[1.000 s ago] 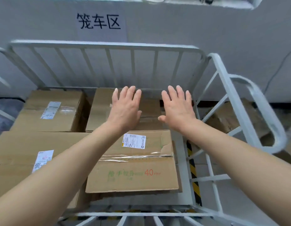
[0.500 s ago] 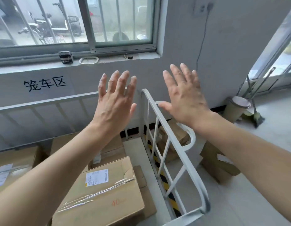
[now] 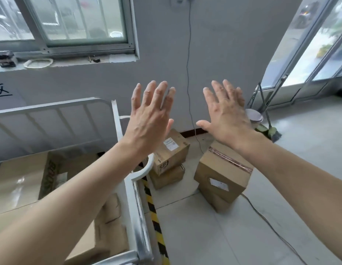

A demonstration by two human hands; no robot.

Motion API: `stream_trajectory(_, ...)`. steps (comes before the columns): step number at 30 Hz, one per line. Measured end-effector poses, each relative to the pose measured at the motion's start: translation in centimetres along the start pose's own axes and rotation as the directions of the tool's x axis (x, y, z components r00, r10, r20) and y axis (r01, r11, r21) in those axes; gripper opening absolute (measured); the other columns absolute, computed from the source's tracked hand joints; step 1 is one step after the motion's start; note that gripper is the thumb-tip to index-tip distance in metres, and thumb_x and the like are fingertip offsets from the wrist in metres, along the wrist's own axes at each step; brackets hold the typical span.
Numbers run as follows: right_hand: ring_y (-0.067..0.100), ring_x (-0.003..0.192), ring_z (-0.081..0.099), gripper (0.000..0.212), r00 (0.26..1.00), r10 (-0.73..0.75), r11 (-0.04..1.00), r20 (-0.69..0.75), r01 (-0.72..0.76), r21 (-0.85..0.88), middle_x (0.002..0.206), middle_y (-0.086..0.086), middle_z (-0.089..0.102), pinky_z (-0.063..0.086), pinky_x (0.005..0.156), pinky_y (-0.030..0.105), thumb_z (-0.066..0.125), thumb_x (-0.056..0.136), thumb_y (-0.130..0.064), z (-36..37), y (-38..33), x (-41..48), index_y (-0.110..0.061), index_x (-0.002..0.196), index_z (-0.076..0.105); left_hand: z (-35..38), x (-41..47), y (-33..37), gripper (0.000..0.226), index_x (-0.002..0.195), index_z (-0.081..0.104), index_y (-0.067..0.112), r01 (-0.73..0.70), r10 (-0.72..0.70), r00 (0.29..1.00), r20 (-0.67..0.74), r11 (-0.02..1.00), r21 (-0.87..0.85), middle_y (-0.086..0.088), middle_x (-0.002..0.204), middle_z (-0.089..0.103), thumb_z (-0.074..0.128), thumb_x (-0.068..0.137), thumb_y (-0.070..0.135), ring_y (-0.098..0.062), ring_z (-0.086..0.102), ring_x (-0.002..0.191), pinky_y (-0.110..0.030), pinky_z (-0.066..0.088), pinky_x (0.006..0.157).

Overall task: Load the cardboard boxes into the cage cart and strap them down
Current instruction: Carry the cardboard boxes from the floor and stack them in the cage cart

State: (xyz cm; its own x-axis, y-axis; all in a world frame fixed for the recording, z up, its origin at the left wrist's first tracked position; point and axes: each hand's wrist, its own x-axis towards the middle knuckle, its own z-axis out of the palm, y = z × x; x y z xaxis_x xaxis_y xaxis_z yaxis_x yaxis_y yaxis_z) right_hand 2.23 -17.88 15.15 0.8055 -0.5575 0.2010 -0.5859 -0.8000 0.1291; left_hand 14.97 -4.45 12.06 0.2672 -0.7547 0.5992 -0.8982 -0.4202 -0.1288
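My left hand (image 3: pixel 150 119) and my right hand (image 3: pixel 226 115) are raised in the air with fingers spread, holding nothing. The white cage cart (image 3: pixel 118 119) stands at the left, with several cardboard boxes (image 3: pixel 17 180) inside it. On the floor to the right of the cart sit two small stacks: a labelled box (image 3: pixel 171 152) on top of another near the wall, and a taped box (image 3: pixel 221 173) resting on a lower one. Both hands hover above these floor boxes without touching them.
A yellow-and-black hazard stripe (image 3: pixel 154 217) runs on the floor beside the cart. A dark cable (image 3: pixel 265 219) trails along the tiles. A broom and dustpan (image 3: pixel 269 129) lean by the glass door (image 3: pixel 308 44) at right. A window (image 3: pixel 70 22) is above the grey wall.
My view has swung from the loaded cart up and to the right, bringing the floor boxes into sight. Both hands lifted off the boxes in the cart and stay spread.
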Motion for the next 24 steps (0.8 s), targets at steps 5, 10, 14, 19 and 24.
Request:
stream_trajectory(5,0.03,0.147,-0.006,0.084,1.0,0.001,0.999,0.028,-0.002,0.039,0.161,0.008,0.001,-0.001,0.119,0.046,0.053,0.092,-0.049,1.9,5.4,0.7,-0.015,0.153,0.007,2.0,2.3,4.2,0.074,0.134,0.047,0.001,0.035,-0.035,0.998,0.06,0.999,-0.002,-0.022,0.135,0.048,0.08,0.071,0.022,-0.043,0.043,0.128,-0.059,0.023,0.108)
stream_trajectory(10,0.029,0.147,-0.005,0.082,0.998,0.017,0.995,0.064,-0.024,0.102,0.16,0.008,0.003,0.0,0.119,0.046,0.054,0.092,-0.047,4.3,8.9,2.8,-0.015,0.152,0.01,4.8,4.1,5.5,0.072,0.137,0.044,0.001,0.08,-0.079,0.989,0.128,0.997,-0.003,-0.021,0.139,0.044,0.076,0.077,0.022,-0.042,0.037,0.132,-0.056,0.016,0.111)
stream_trajectory(14,0.03,0.147,-0.003,0.08,0.995,0.017,0.994,0.093,-0.027,0.101,0.16,0.009,0.007,0.002,0.119,0.047,0.055,0.091,-0.047,6.7,11.0,5.0,-0.014,0.152,0.014,7.8,5.6,6.6,0.07,0.14,0.04,0.002,0.121,-0.116,0.974,0.195,0.993,-0.011,-0.019,0.142,0.04,0.071,0.081,0.024,-0.04,0.033,0.135,-0.055,0.013,0.113)
stream_trajectory(19,0.029,0.147,-0.004,0.079,0.99,-0.023,0.995,0.14,0.009,0.099,0.16,0.009,0.006,0.001,0.118,0.047,0.054,0.092,-0.046,9.7,12.2,8.9,-0.014,0.151,0.014,11.8,8.3,6.6,0.07,0.142,0.037,0.003,0.148,-0.141,0.968,0.21,0.989,-0.017,-0.018,0.144,0.038,0.068,0.084,0.025,-0.038,0.031,0.136,-0.053,0.011,0.114)
stream_trajectory(24,0.028,0.147,-0.004,0.079,0.982,-0.099,0.991,0.16,0.083,0.103,0.16,0.008,0.005,0.0,0.118,0.046,0.053,0.092,-0.047,12.5,11.8,15.2,-0.014,0.152,0.013,16.3,11.6,4.1,0.069,0.147,0.028,0.007,0.256,-0.247,0.943,0.225,0.967,-0.013,-0.014,0.15,0.028,0.06,0.09,0.029,-0.033,0.021,0.141,-0.048,0.003,0.116)
